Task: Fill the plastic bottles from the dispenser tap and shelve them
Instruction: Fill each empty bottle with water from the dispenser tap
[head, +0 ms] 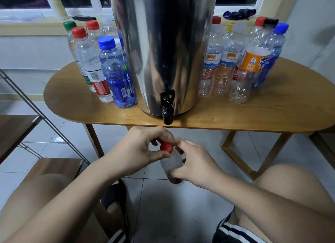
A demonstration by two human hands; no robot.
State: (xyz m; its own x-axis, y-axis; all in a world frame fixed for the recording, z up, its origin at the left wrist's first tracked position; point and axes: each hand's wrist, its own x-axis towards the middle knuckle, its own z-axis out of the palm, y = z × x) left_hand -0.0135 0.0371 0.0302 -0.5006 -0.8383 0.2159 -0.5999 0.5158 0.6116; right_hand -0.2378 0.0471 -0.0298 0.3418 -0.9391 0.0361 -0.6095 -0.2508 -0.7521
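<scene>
A tall steel dispenser stands on the wooden table, its black tap hanging over the front edge. Below the tap I hold a clear plastic bottle, tilted. My right hand grips its body. My left hand pinches its red cap. Several capped bottles that look filled stand left of the dispenser. Several empty-looking bottles stand to its right.
A metal-framed shelf with wooden boards stands at the left. My bare knees flank the tiled floor below the hands. A window sill runs behind the table, with a dark cloth on it.
</scene>
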